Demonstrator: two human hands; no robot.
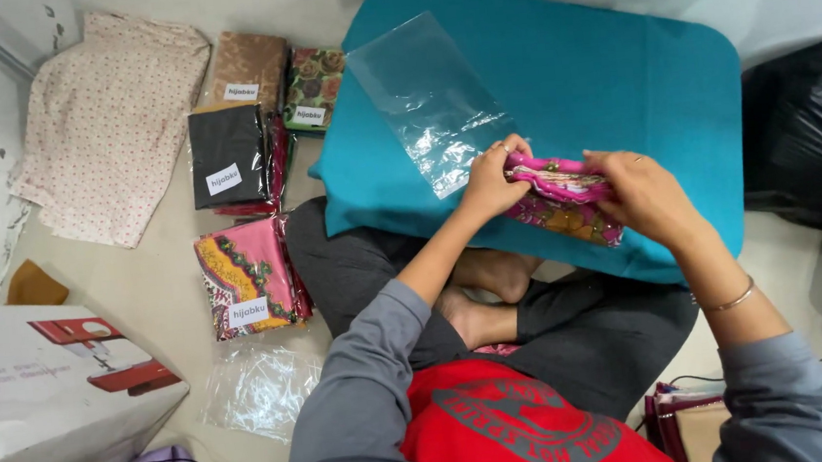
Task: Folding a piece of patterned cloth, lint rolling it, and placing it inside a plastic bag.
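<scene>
A folded pink patterned cloth [562,196] lies at the near edge of a teal-covered low table [614,78]. My left hand [491,180] grips its left end and my right hand [641,193] grips its right end, both with fingers curled over the fold. An empty clear plastic bag [425,98] lies flat on the teal cover just beyond my left hand. My crossed legs sit under the table's near edge.
On the floor to the left lie several bagged folded cloths: a black one [227,157], a pink one [244,278], a brown one [247,70]. A dotted cream fabric [109,123], clear bags [257,385], a white box [42,387] and a black plastic bag [809,131] surround me.
</scene>
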